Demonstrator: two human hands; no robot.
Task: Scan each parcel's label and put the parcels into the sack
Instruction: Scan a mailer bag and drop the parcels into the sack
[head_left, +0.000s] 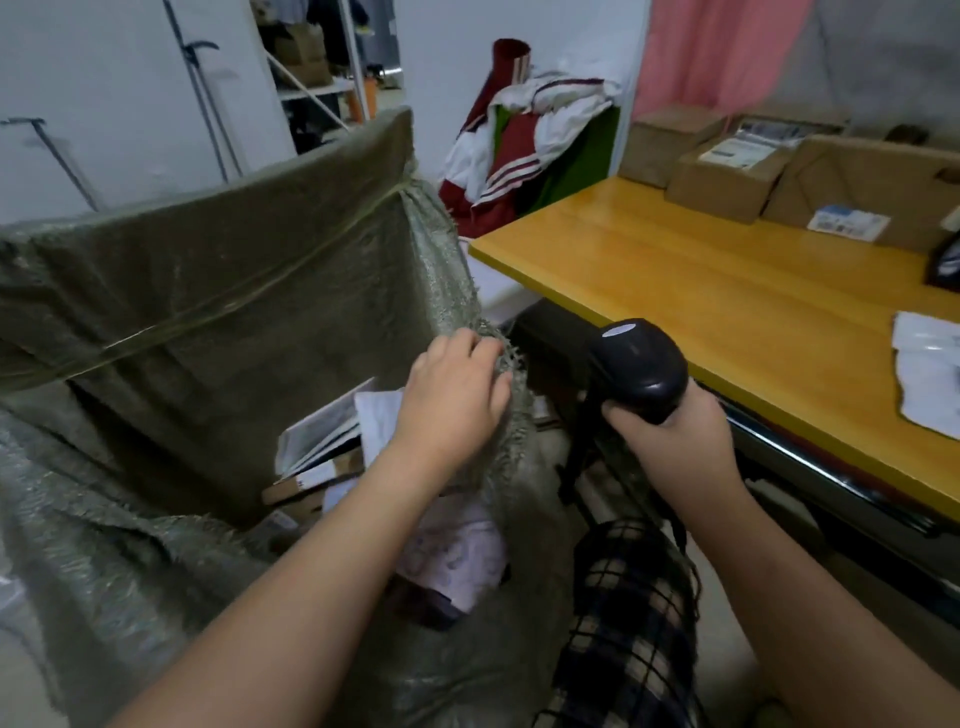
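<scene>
A big grey-green woven sack (208, 291) stands open at the left, its mouth held wide. Several parcels (322, 447) lie inside it, among them white bags and a flat brown box. My left hand (452, 384) grips the frayed right rim of the sack. My right hand (670, 436) holds a black barcode scanner (639, 369) by its handle, between the sack and the table. On the yellow table (727, 280), cardboard parcels (727, 176) with labels stand at the far right. A white poly parcel (930, 374) lies near the table's front edge.
A red and white jacket (524, 135) is heaped over a green panel behind the table. A pink curtain (717, 47) hangs at the back. Shelving (317, 67) shows through a doorway. A checked garment covers my leg (628, 623) below the scanner.
</scene>
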